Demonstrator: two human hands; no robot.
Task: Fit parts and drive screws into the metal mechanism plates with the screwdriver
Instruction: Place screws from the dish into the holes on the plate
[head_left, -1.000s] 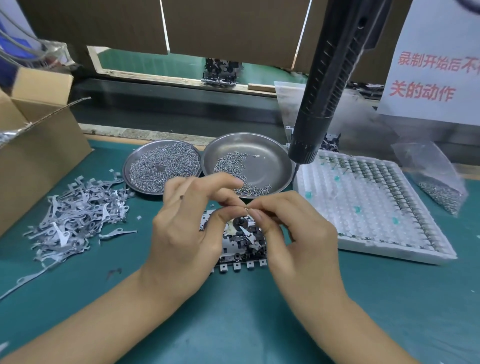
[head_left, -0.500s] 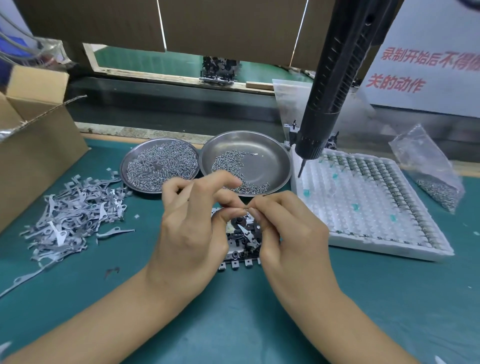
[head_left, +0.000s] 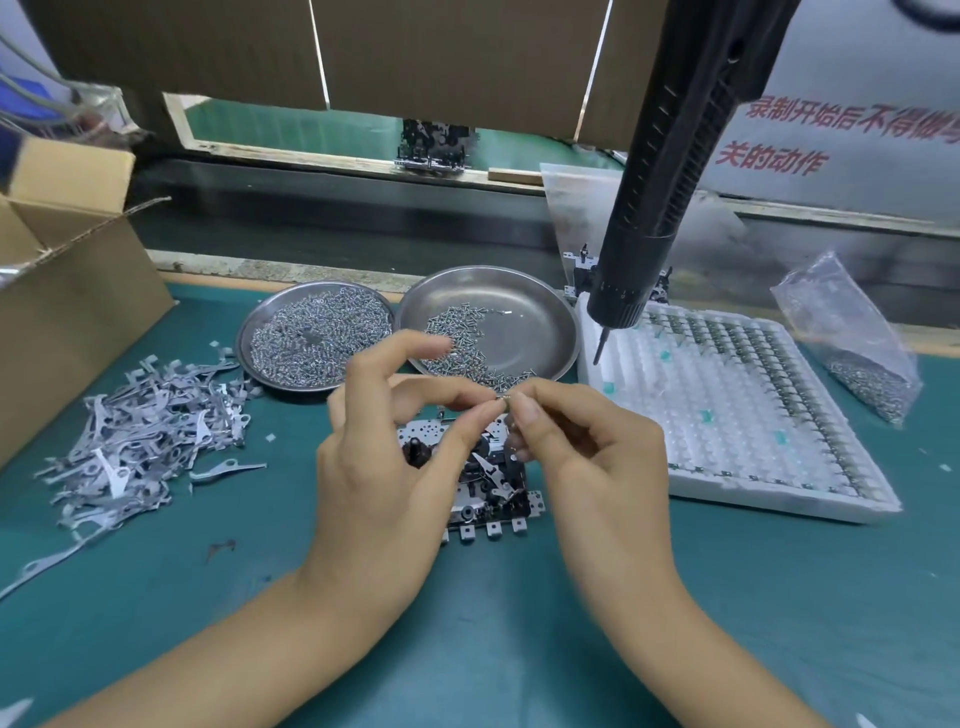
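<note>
A metal mechanism plate (head_left: 485, 483) with black parts lies flat on the green mat, partly hidden under both hands. Just above it, my left hand (head_left: 384, 467) and my right hand (head_left: 587, 457) meet fingertip to fingertip and pinch one tiny metal part (head_left: 503, 398) between them. The black electric screwdriver (head_left: 670, 171) hangs from above at the right, its bit pointing down over the white tray, with no hand on it.
Two steel dishes hold small parts: a full one (head_left: 314, 345) and one (head_left: 493, 325) with screws. A heap of flat metal levers (head_left: 150, 431) lies left. A white tray (head_left: 727, 410), a bag of screws (head_left: 852, 343) and a cardboard box (head_left: 67, 291) border the mat.
The hands have lifted slightly off the plate, still pinching the small part, and the left index finger has risen. The view has shifted a little.
</note>
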